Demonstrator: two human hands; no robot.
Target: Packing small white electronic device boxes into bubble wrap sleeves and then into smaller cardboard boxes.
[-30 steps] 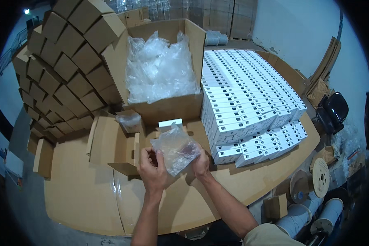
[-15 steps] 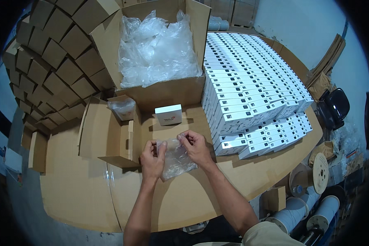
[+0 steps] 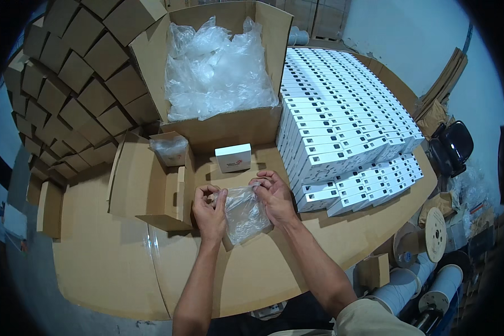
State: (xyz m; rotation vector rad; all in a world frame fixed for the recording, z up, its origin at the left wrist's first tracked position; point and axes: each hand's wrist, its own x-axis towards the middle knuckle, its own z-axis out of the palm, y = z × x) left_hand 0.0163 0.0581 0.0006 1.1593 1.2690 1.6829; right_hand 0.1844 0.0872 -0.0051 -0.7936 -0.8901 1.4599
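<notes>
A clear plastic bag [image 3: 244,217] hangs between my two hands over the cardboard-covered table. The fingers of my left hand [image 3: 210,213] pinch its upper left corner. At the upper right corner, my right hand [image 3: 276,197] grips the bag between thumb and fingers. Just beyond them a small white box [image 3: 233,158] stands upright on the table. Left of my left hand is an open brown carton [image 3: 161,190], with a plastic-wrapped item [image 3: 169,150] at its far end.
A large carton [image 3: 224,127] full of clear plastic bags [image 3: 221,67] stands behind. To the right rise stacked rows of white boxes [image 3: 341,120]. Brown cartons [image 3: 78,73] are piled at far left. Cable spools [image 3: 437,235] lie past the table's right edge.
My hands have moved slightly apart, and the bag's top is spread wider between them. The white box and cartons stay put; the view has shifted a little.
</notes>
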